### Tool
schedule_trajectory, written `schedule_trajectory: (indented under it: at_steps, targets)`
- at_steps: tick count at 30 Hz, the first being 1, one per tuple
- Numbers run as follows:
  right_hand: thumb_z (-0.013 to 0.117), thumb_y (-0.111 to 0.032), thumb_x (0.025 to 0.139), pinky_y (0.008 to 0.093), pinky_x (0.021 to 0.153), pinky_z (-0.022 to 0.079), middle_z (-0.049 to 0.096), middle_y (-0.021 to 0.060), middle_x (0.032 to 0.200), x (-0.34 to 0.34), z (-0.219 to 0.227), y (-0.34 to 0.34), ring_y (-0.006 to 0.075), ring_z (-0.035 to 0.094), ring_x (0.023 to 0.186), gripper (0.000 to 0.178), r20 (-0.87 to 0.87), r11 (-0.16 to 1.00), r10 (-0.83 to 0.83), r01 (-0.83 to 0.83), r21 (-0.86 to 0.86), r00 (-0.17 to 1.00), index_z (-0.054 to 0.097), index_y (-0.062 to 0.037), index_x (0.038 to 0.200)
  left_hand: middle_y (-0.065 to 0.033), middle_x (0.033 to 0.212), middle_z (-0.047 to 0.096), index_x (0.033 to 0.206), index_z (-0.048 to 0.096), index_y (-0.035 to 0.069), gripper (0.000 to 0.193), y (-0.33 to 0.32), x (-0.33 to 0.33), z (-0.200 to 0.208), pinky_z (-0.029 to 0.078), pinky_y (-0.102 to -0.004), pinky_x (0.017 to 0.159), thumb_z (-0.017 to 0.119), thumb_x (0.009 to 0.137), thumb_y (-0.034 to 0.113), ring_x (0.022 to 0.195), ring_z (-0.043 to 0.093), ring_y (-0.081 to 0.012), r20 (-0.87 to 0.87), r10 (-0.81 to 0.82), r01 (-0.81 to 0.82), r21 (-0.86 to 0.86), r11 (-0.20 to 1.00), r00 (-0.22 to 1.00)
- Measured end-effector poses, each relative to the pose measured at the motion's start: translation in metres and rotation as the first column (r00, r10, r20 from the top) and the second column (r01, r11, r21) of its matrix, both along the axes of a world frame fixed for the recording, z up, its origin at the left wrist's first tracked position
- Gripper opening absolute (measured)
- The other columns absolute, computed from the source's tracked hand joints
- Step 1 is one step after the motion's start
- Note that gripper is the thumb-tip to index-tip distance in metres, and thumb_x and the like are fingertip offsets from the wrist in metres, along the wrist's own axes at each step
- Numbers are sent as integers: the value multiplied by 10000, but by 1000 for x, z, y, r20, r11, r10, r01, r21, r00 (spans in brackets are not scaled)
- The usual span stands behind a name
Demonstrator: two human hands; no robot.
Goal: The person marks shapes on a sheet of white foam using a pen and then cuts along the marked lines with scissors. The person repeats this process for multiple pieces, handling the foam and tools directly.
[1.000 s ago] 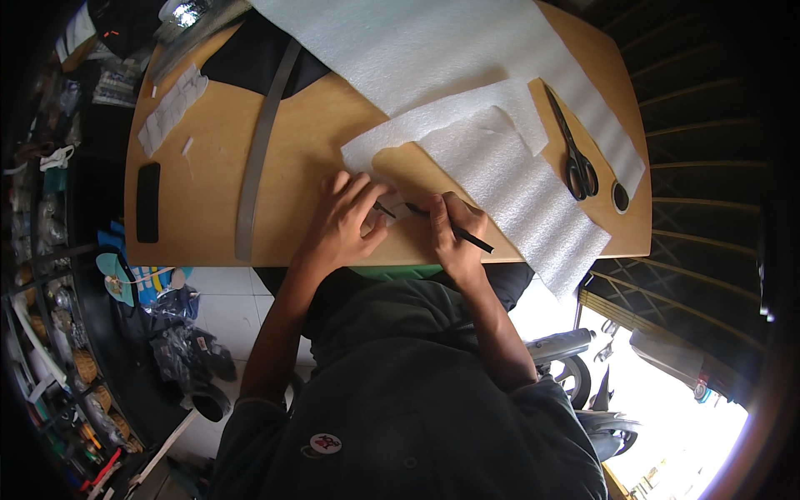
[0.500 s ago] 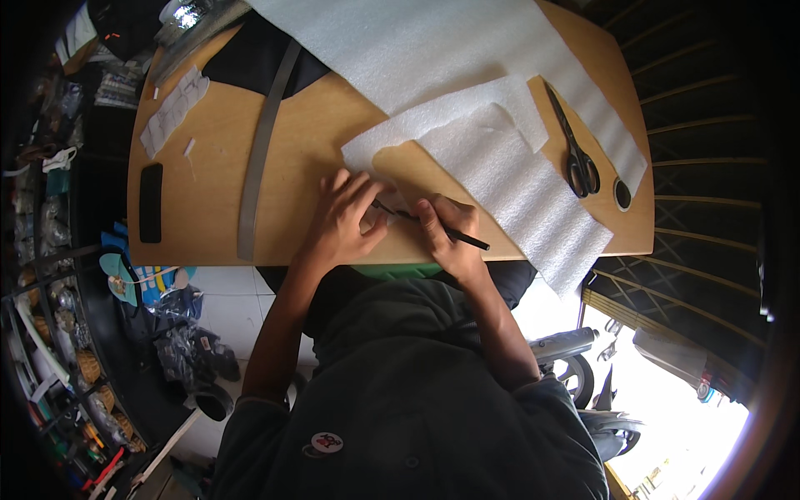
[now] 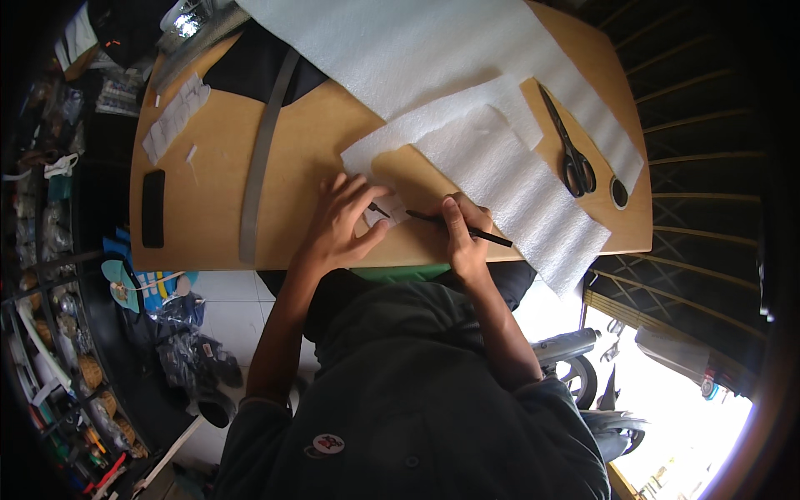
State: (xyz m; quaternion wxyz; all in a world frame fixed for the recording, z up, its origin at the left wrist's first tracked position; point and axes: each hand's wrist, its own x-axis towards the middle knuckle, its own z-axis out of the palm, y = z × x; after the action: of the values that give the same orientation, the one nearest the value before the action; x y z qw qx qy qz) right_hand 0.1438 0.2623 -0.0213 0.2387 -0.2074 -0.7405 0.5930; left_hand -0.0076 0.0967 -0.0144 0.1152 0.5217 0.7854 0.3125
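My right hand (image 3: 468,229) pinches a slim black pen (image 3: 500,241).
My half-open, empty left hand (image 3: 337,221) overlaps white paper (image 3: 393,214) near white foam (image 3: 512,179).

A workshop: scissors (image 3: 574,167) and foam sheeting (image 3: 417,42) on the wooden table (image 3: 212,212), crowded shelves (image 3: 75,261) at left, a folding gate (image 3: 696,197) at right

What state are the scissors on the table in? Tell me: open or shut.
Shut: on the scissors, the blades lie together in one narrow taper, the black handle loops side by side.
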Motion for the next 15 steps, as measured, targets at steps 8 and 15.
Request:
schedule_trajectory:
  at_steps: [8,15]
  targets:
    - [499,-314,1065,239,474,330,604,60,620,16,30,-19,89,501,516,455,-166,899,-61,-18,-438,984,671,35,829,-115,967,612,1163,589,-8,223,-12,49,33,456,-304,774,467,1056,146,826,570,-185,564,42,-188,204,961,824]
    - [487,-333,1066,275,493,376,601,70,595,19,46,-22,113,515,503,505,-123,939,51,-89,-333,991,665,25,759,-117,921,643,1080,575,-25,189,-16,70,35,473,-300,751,523,1059,156,811,599,-181,587,34,-175,185,967,809]
